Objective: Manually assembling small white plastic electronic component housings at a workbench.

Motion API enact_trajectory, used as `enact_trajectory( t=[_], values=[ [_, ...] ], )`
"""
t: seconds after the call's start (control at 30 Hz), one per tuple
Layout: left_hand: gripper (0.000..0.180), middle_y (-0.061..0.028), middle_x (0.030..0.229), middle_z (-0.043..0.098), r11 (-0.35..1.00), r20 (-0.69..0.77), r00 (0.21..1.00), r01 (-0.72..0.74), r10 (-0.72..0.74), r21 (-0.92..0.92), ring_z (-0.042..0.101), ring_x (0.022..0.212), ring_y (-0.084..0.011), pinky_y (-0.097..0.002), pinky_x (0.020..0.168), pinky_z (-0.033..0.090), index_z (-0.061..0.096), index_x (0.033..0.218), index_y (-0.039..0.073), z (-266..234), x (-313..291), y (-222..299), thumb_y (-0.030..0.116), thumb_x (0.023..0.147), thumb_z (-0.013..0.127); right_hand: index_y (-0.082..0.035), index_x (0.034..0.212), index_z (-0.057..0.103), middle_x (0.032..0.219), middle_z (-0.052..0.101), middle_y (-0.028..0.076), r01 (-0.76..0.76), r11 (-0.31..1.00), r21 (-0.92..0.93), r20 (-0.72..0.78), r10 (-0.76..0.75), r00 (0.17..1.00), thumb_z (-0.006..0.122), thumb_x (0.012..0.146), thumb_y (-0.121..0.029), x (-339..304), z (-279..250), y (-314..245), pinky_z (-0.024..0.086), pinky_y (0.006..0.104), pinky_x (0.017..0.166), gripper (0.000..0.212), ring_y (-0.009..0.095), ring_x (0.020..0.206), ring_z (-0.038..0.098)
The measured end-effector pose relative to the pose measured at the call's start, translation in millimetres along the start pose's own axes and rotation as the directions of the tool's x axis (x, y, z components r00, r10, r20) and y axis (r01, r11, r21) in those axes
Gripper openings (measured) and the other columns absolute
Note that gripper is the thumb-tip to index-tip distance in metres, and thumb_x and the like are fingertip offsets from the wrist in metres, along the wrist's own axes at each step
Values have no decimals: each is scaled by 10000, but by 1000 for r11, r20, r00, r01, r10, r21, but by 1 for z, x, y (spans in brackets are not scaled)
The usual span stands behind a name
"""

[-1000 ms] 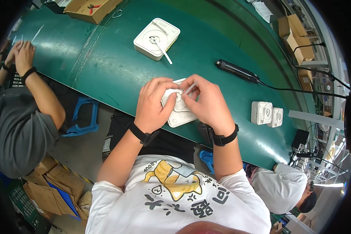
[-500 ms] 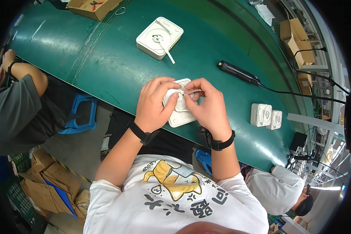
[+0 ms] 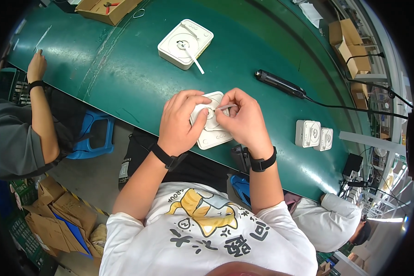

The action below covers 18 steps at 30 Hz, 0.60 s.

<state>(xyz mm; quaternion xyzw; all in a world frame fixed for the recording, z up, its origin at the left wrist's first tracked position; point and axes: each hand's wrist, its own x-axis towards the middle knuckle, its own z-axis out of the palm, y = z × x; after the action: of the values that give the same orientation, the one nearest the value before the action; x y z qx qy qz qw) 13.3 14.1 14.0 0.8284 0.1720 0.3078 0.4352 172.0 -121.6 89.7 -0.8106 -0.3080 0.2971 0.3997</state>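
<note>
Under the left fingers [image 3: 192, 99] and right fingers [image 3: 237, 94] is a white device [image 3: 210, 140]; the strip [image 3: 225, 107] between the right fingertips is whitish. Beyond the fingers, a second device [image 3: 194, 40] is white with a yellowish side edge, its own strip [image 3: 195, 62] plain white. All around the fingers, the counter [image 3: 138, 78] is deep green, streaked with pale scratches to their left. Right of the fingers, the tool [image 3: 278, 83] and cord [image 3: 349, 106] are black. Below the fingers, the shirt [image 3: 147, 239] is white, with an orange-and-white cartoon cat [image 3: 206, 212] and dark lettering.
</note>
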Motion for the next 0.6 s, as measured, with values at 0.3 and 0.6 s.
enact_trajectory(
  t=[0.3,0.6],
  values=[
    [236,-123,1385,771,1000,-2,1000,-2,2,15,728,1286,-383,-511,1136,524,822,1279,117,-1,-1,1,155,1051,774,-21,1136,759,1001,819,6,157,979,-128,-35,-163,986,892,970,-42,-11,3,-2,536,263,714,214,58,738,615],
    [204,-124,1362,777,997,54,998,13,-9,-76,731,1266,-381,-501,1108,550,852,1171,115,-11,15,10,143,970,866,-38,1271,798,1085,868,50,298,952,-76,-201,-307,930,892,979,-9,-18,19,14,609,289,787,308,117,817,706]
  ],
)
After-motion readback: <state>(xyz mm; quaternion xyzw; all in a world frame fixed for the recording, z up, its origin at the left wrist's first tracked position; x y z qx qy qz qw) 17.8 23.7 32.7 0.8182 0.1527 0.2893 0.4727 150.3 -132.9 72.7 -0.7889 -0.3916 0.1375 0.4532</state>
